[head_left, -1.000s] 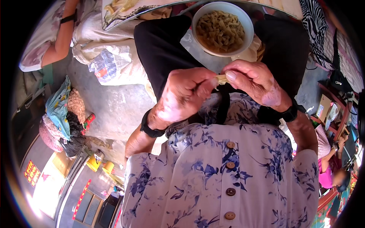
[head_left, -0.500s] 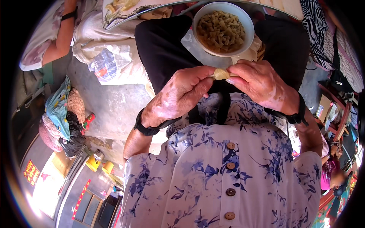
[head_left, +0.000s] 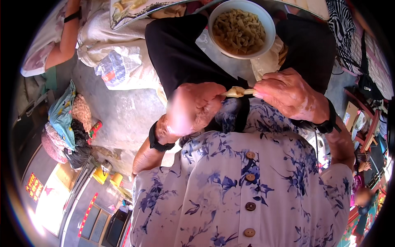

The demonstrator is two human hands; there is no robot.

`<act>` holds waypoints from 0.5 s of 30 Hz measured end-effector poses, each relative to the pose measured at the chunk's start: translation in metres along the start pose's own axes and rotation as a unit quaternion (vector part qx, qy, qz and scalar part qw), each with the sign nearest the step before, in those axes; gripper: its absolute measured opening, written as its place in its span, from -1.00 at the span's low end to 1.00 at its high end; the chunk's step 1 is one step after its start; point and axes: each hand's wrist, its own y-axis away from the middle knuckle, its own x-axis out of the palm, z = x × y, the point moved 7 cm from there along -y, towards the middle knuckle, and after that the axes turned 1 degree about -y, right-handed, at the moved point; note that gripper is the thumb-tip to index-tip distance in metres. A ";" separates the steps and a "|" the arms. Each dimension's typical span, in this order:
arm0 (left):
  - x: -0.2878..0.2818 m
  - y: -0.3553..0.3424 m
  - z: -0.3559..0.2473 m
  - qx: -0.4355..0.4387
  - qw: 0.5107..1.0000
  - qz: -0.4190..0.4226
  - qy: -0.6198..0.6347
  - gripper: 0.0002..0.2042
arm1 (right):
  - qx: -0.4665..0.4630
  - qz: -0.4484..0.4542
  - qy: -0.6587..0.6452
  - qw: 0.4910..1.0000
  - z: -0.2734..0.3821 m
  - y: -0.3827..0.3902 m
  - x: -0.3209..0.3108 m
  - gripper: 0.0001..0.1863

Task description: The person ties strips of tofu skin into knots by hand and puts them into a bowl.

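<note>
Between my hands stretches a pale yellow knotted strip (head_left: 237, 92), thicker in the middle, with a thin end at each side. My left hand (head_left: 193, 108) is closed and pinches the left end; part of this hand is blurred. At the other end, the thumb and fingers of my right hand (head_left: 290, 95) are closed on the strip. Both hands are over my lap, in front of my blue-flowered shirt. Beyond them is a white bowl (head_left: 269, 37) with many small yellowish-brown pieces (head_left: 240, 32) in it.
At the far edge is a board (head_left: 306, 5) with pale strips (head_left: 131, 4) at its left end. White sacking (head_left: 123, 70) lies left of my dark-trousered leg. Another person's arm (head_left: 66, 45) shows at the upper left. Bags and cloths (head_left: 66, 123) are piled at the left.
The knotted strip has come a little nearer my body and is stretched longer between my hands. My hands have moved slightly apart, the left one turning.
</note>
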 end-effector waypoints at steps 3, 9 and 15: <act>-0.003 -0.006 0.016 -0.120 0.991 0.049 0.024 -0.86 | 0.059 0.016 -0.083 0.995 -0.013 -0.001 0.005 -0.86; 0.003 -0.028 -0.003 -0.005 0.994 0.044 -0.100 -0.61 | 0.097 0.037 -0.093 0.990 -0.022 -0.005 0.003 -0.85; 0.022 -0.038 -0.011 0.061 0.992 0.086 -0.066 -0.87 | 0.121 0.069 -0.055 0.989 -0.019 -0.002 -0.004 -0.85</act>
